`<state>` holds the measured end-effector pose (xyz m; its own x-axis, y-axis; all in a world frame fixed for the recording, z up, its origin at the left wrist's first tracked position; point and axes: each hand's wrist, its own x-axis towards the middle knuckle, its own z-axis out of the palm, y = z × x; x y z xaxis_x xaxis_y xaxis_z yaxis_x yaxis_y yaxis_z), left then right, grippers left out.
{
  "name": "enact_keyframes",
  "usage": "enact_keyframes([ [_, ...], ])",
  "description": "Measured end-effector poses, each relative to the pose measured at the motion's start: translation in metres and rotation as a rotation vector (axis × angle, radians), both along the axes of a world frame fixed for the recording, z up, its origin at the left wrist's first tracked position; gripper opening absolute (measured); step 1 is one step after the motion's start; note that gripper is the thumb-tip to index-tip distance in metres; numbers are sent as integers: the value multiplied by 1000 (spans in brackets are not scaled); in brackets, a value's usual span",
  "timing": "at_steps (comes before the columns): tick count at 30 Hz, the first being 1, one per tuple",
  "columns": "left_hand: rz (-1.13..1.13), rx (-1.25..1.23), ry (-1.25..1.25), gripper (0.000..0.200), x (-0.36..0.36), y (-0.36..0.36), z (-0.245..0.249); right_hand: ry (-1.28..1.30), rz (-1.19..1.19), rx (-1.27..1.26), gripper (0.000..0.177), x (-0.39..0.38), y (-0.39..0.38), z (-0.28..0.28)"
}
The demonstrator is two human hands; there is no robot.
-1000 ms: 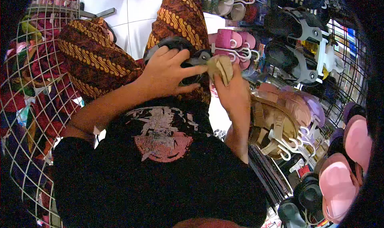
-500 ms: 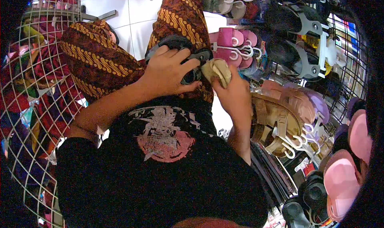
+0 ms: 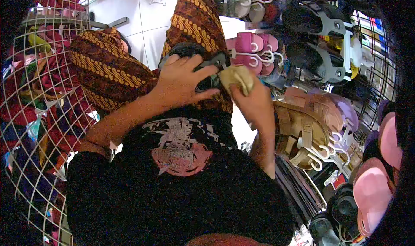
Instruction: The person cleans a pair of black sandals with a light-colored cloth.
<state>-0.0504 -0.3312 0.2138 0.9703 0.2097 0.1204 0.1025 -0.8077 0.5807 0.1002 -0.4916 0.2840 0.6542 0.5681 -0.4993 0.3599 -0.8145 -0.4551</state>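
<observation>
The biggest thing in front of me is the person's black T-shirt (image 3: 173, 198) with a faded print on the chest, and above it are the two legs in brown batik cloth (image 3: 108, 73) with yellow stripes. Between the legs I see a white tiled floor (image 3: 145, 17). On the left side stands a white wire rack (image 3: 26, 116), and behind its grid are many red and dark coloured goods that I cannot tell apart. On the right side is a display full of footwear on white plastic hangers: tan strap sandals (image 3: 302, 129) near the right forearm, pink slippers (image 3: 371, 194) lower at the edge, and small pink sandals (image 3: 253, 43) higher, just beside the knee. The left hand (image 3: 181, 82) lies over the right knee with the fingers closed around a dark sandal (image 3: 216, 61). It grips the sandal from above, so only the grey strap and a part of the sole are visible. The right hand (image 3: 255, 101) is closed on a small beige cloth (image 3: 237, 76), folded into a pad, and this cloth touches the side of the dark sandal, just beside the left thumb.
</observation>
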Motion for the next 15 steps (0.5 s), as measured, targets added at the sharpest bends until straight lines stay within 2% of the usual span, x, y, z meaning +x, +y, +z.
enact_keyframes([
  [2,172,47,-11,55,4,8,4,-61,-171,62,49,-2,4,3],
  [3,258,68,-16,54,7,13,8,-57,-162,91,49,-3,5,-1],
  [6,194,-150,49,65,8,34,9,8,-115,236,54,-10,-1,-26],
  [7,165,-206,45,67,8,40,7,-65,-43,242,56,-16,0,-35],
  [9,96,-337,2,66,6,55,3,43,-62,208,54,-30,10,-33],
  [11,70,-470,-20,62,4,65,-1,-39,-37,190,46,-35,12,-41],
  [12,94,-463,-94,51,4,68,-6,-66,-36,195,44,-36,14,-40],
  [15,311,-625,18,45,2,68,-13,-102,-13,221,43,-33,15,-41],
])
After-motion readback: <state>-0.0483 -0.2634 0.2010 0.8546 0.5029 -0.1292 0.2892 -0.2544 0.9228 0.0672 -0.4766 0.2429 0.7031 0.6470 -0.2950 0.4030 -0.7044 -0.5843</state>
